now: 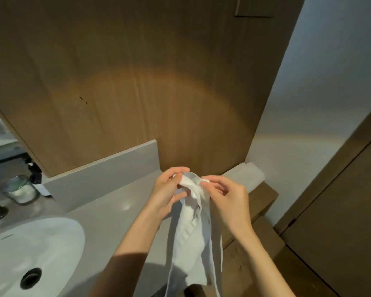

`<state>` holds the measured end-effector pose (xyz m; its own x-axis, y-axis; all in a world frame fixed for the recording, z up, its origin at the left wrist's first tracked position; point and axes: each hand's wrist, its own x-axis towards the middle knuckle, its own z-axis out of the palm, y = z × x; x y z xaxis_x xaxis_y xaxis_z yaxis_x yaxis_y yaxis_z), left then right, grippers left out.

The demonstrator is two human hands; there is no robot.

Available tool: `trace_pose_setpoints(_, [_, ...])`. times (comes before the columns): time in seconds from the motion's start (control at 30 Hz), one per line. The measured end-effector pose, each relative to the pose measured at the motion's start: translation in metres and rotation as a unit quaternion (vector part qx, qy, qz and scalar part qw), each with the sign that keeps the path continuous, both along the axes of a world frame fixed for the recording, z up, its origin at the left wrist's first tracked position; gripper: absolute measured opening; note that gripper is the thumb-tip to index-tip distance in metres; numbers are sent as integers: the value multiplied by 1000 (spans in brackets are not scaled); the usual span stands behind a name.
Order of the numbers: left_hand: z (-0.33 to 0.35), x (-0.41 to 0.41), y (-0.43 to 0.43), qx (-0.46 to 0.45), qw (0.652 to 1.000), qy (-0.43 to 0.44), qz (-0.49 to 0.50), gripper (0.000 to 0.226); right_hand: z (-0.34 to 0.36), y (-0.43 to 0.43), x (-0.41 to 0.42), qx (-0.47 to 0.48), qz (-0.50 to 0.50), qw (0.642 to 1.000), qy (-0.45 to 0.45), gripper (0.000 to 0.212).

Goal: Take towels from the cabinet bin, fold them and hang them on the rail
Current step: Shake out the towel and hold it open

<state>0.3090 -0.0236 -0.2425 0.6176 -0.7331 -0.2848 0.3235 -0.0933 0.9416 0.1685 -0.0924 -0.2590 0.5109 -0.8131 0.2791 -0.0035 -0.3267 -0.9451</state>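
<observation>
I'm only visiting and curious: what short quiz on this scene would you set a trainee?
1. True or false: the left hand and right hand both grip the towel.
2. Seen from this camera, the sink lies to the towel's: A) left, B) right, C) directly behind.
3. Short answer: what stands next to the dark bottle?

Key: 1 true; 2 A; 3 a glass jar.
</observation>
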Motion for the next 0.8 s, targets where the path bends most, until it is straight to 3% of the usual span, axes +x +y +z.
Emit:
trace_pose_setpoints(0.33, [0,4,-8,-12,992,118,36,33,-7,10,0,-86,60,992,65,24])
trace_pose_setpoints(0.5, [5,2,-7,-25,985,169,35,33,-9,8,-1,-113,65,988,85,43])
trace_pose_setpoints(0.63, [7,3,-7,-39,983,179,7,30,-7,6,1,-69,37,996,30,26])
trace_pose_setpoints(0.7, [5,6,-5,-34,989,138,-30,28,-6,3,1,-31,19,999,13,19])
trace_pose_setpoints(0.8, [-2,9,1,24,988,-120,-96,18,-5,-4,-1,-26,-16,999,11,17])
